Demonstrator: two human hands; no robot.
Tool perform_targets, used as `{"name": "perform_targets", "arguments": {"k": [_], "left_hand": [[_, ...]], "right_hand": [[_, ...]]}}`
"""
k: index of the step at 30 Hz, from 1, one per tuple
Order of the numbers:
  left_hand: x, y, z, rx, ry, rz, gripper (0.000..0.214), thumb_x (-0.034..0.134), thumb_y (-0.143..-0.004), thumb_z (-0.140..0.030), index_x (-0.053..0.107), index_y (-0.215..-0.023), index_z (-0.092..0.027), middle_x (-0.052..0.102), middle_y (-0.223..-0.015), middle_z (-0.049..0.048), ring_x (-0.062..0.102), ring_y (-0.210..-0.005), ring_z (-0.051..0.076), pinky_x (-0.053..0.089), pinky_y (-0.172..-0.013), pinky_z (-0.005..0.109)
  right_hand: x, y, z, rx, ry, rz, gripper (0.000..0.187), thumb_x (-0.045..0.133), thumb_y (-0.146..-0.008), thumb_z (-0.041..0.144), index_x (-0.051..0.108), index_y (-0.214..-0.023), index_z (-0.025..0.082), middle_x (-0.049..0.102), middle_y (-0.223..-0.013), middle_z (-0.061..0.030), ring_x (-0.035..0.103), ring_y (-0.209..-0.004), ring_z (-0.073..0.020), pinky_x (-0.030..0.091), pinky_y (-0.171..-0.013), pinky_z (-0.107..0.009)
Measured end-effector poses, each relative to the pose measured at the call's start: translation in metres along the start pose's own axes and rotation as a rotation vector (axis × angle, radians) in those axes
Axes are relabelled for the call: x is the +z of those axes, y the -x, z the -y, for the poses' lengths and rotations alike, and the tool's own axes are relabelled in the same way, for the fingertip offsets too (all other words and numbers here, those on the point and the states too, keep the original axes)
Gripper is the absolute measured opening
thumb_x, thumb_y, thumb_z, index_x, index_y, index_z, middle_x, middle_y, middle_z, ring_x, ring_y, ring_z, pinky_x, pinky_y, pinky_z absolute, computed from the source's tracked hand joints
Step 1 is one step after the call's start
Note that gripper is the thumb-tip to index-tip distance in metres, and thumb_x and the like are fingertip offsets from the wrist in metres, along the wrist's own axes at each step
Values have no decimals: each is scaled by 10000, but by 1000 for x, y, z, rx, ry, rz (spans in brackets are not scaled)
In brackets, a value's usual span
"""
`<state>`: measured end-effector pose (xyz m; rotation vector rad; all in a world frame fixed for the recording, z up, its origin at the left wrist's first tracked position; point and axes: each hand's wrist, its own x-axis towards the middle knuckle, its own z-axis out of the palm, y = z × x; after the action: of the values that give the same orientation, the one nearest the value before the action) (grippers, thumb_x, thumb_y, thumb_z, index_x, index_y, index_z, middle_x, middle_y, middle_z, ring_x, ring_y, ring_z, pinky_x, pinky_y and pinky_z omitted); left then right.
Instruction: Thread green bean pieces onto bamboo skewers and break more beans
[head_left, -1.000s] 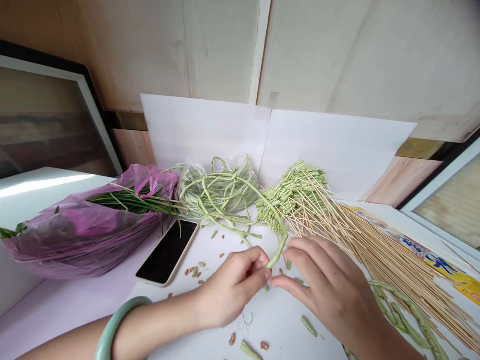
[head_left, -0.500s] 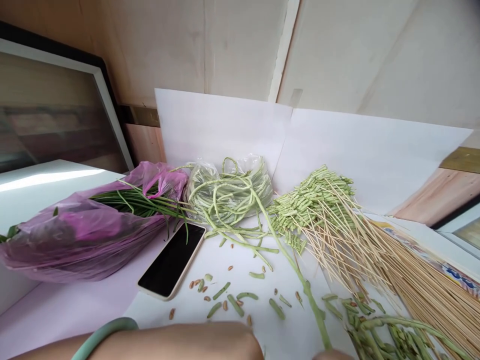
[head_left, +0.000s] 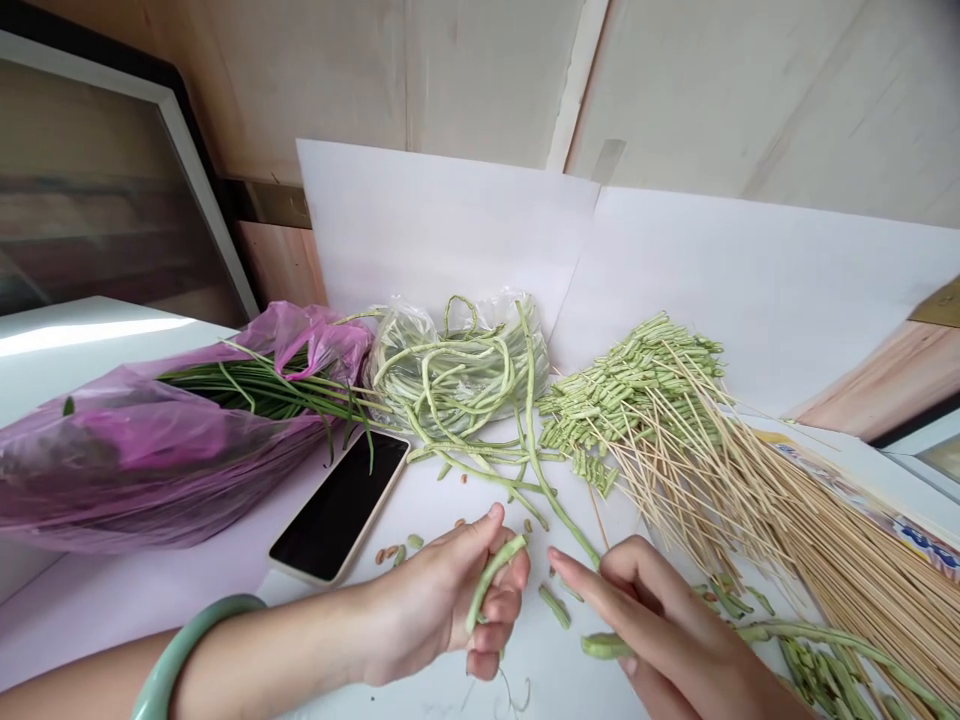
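Note:
My left hand (head_left: 461,590), its thumb pointing up, is curled round a short piece of green long bean (head_left: 491,580) that lies across the fingers. To the right, my right hand (head_left: 667,630) grips a long bean (head_left: 551,500). One end of that bean sticks out below the index finger, while the rest runs away toward the bagged beans; the part inside the hand is hidden. A few short bean pieces (head_left: 553,605) lie on the white paper between and beyond the hands. Thin pale strings hang below my left hand.
Behind the hands sits a clear bag of long beans (head_left: 450,385). At left are a purple bag (head_left: 247,490) with green stalks and a phone (head_left: 341,510). Skewered bean pieces (head_left: 637,385), bare bamboo sticks (head_left: 855,540) and a pile of bean scraps (head_left: 825,675) occupy the right side.
Both hands have risen into view from the bottom edge. A short bean piece now shows in my left hand. The long bean has shifted, its far part more upright.

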<state>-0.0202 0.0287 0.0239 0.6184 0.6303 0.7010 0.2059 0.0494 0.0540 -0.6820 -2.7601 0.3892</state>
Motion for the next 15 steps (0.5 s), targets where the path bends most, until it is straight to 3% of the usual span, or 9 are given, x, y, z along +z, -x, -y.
{"name": "perform_targets", "arguments": {"k": [4,8,11,15], "left_hand": [[-7,-5,6,20,15,-7,426,540,-820,-578,560,-834,-153,541,-647,-5,532,-512,107,455,-509,231],[-3,-6,8,36,-12,-6,268,555,-796,-384,616,-877,-135,607,-705,35,626,-593,164,528,-570,301],[0,-4,8,20,-103,-26,204,621,-738,-299,643,-842,-126,602,-702,24,613,-546,139,511,-541,275],[2,-2,9,6,-299,59,292,679,-786,-415,625,-857,-137,595,-669,-5,491,-462,56,394,-482,195]], "right_hand": [[6,0,2,18,-100,-133,704,442,-794,14,360,-1445,267,629,-938,-19,677,-784,-122,556,-734,-150],[16,-8,1,25,-253,-343,418,542,-753,61,522,-1093,303,617,-713,78,628,-573,-93,523,-573,-114],[22,-11,-1,69,-280,-349,210,552,-787,90,548,-893,271,612,-676,70,579,-516,-93,490,-501,-137],[29,-7,-4,142,-255,-241,190,566,-846,161,567,-1003,267,605,-756,38,498,-474,-97,446,-463,-195]]}}
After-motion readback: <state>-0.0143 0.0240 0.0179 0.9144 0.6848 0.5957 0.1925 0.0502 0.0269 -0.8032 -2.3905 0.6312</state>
